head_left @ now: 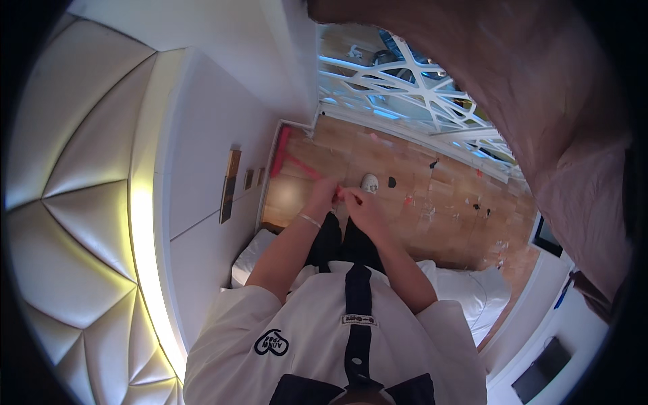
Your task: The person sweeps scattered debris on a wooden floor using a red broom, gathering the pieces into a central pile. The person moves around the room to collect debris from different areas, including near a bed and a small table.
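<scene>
My left hand [324, 194] and my right hand [361, 208] are close together in front of my body, both closed around the handle of a broom. The pinkish-red broom [280, 152] reaches away to the far left. Its head lies on the wooden floor [405, 158] along the foot of the left wall. Most of the handle's near end is hidden by my fingers. A bracelet [310, 220] circles my left wrist. Just beyond my hands shows a white shoe [369, 183], with a dark scrap [392, 182] on the floor to its right.
Litter [476, 206] is scattered over the floor to the right. A white lattice partition [425, 84] stands at the far side. White cushions [472, 297] lie beside me. A padded wall panel [88, 162] fills the left. A large brownish shape [560, 101] blocks the upper right.
</scene>
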Action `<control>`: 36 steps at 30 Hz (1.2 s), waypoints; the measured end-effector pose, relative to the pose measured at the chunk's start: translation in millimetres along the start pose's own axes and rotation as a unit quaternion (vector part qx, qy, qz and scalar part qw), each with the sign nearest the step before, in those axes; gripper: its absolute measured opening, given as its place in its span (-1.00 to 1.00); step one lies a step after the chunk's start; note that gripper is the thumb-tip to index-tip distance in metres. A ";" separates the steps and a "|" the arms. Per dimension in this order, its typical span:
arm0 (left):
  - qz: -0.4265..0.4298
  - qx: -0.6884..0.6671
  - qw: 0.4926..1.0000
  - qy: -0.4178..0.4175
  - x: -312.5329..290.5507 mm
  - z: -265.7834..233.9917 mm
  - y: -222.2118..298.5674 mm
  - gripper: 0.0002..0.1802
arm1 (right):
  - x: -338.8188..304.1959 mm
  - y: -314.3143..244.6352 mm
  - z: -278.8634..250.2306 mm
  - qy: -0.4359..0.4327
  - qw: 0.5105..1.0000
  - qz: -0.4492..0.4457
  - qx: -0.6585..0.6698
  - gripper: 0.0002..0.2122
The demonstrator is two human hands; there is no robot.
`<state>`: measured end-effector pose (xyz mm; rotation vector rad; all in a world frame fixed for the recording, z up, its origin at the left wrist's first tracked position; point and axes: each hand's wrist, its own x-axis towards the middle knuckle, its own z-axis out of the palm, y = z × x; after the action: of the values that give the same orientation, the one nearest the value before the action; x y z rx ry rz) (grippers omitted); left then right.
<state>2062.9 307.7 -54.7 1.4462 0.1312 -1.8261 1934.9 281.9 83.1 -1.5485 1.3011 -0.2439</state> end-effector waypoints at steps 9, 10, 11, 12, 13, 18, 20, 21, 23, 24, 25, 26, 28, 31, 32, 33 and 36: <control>-0.118 0.031 0.987 -0.101 -44.5 114.5 -46.5 -0.76 | -86.0 4.0 -77.7 0.085 0.984 0.150 -0.047 -0.80; -0.108 0.027 0.987 -0.118 -50.2 121.4 -47.2 -0.77 | -91.6 -9.2 -84.5 0.094 0.984 0.141 -0.062 -0.81; -0.098 0.023 0.986 -0.134 -56.0 128.3 -48.5 -0.79 | -95.5 -23.1 -89.1 0.101 0.983 0.131 -0.078 -0.81; -0.085 -0.010 0.989 -0.117 -69.3 136.3 -42.4 -0.82 | -98.1 -30.7 -91.8 0.111 0.982 0.121 -0.090 -0.82; -0.080 -0.006 0.990 -0.114 -69.3 138.9 -41.8 -0.82 | -99.3 -31.1 -96.2 0.108 0.983 0.104 -0.107 -0.83; -0.060 0.044 0.996 -0.050 -40.0 141.3 -10.7 -0.85 | -70.7 -22.5 -110.9 0.097 0.991 0.028 -0.093 -0.82; 0.018 0.024 0.993 -0.112 3.4 126.4 -12.3 -0.83 | -35.6 17.7 -105.1 0.074 0.996 -0.007 -0.041 -0.79; -0.006 0.001 0.995 -0.104 19.9 125.6 -2.7 -0.84 | -19.4 15.7 -111.2 0.051 0.998 -0.005 -0.029 -0.77; -0.027 -0.029 0.995 -0.093 37.9 137.4 19.6 -0.85 | 6.9 7.2 -122.8 0.030 0.999 0.010 -0.022 -0.76; -0.027 -0.035 0.995 -0.092 39.4 148.3 29.5 -0.85 | 15.4 1.7 -130.0 0.033 0.999 0.026 -0.028 -0.76; -0.007 -0.019 0.995 -0.100 22.6 169.1 42.2 -0.83 | 21.9 4.8 -137.9 0.039 0.998 0.047 -0.032 -0.75; 0.011 -0.002 0.994 -0.109 3.6 192.3 55.7 -0.82 | 26.8 14.6 -144.7 0.061 0.995 0.077 0.000 -0.75; 0.029 0.001 0.993 -0.115 -7.7 221.6 68.1 -0.84 | 37.5 38.1 -153.6 0.101 0.985 0.125 0.059 -0.74; 0.034 -0.003 0.996 -0.081 21.2 237.7 48.6 -0.87 | 46.1 76.7 -165.5 0.121 0.976 0.118 0.136 -0.74; 0.032 -0.004 0.997 -0.064 34.6 238.6 37.7 -0.88 | 41.8 83.5 -171.7 0.109 0.978 0.130 0.122 -0.74; 0.032 -0.005 0.998 -0.045 44.6 239.6 23.5 -0.89 | 32.9 88.1 -178.0 0.097 0.979 0.144 0.109 -0.74; 0.028 -0.001 1.000 0.000 47.7 237.9 -9.9 -0.93 | 5.5 83.6 -190.9 0.096 0.985 0.092 0.107 -0.74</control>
<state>1869.2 165.9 -17.4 1.4350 0.0909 -1.7807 1753.0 180.7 96.5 -1.2387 1.5073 -0.4079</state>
